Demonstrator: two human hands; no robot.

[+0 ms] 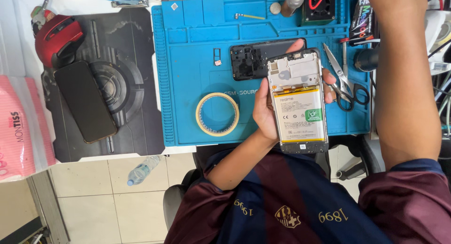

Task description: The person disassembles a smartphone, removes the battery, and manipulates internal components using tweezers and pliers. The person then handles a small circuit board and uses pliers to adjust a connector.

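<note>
- Left hand (268, 110) is gripping one opened smartphone with white battery (299, 103); right hand is lying out of view
- One black back cover (251, 60), one tape ring (217, 114), one pair of scissors (342, 79) are lying on the blue mat (197, 46)

Left hand (268, 110) grips an opened phone (299, 103) above the blue mat (188, 112), tape roll (217, 114) beside

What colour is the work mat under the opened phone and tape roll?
Blue: the work mat is plain bright blue with moulded compartments, seen clearly in the head view.
</note>
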